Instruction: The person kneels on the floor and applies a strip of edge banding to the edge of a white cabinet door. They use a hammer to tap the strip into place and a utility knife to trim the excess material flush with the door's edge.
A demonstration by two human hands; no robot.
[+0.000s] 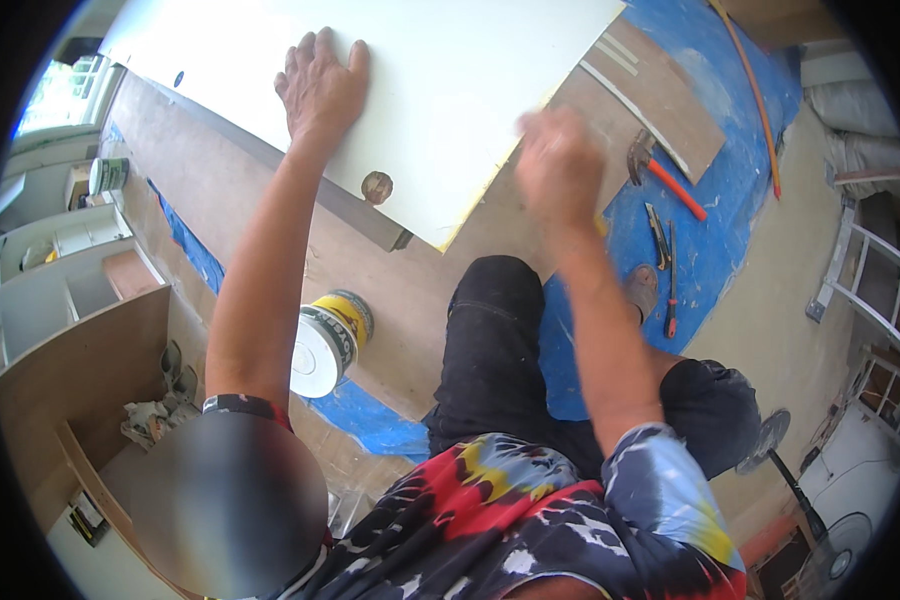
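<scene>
A large white panel (450,90) with a yellowish edge lies before me, with a round hole (377,187) near its close corner. My left hand (325,88) rests flat on its top, fingers spread. Beside the panel's right edge, my right hand (562,165) is curled closed and blurred by motion; what it holds, if anything, cannot be made out. To the right of that hand lies a claw hammer (676,190) with an orange-red handle. Closer to me are a utility knife (658,238) and a thin tool with a red-and-black handle (671,290).
Blue sheeting (715,235) covers the floor at right, under a brown board (670,100) with pale strips. A long orange rod (755,90) lies farther off. Buckets (322,345) stand left of my knee. A fan (840,555) is at lower right.
</scene>
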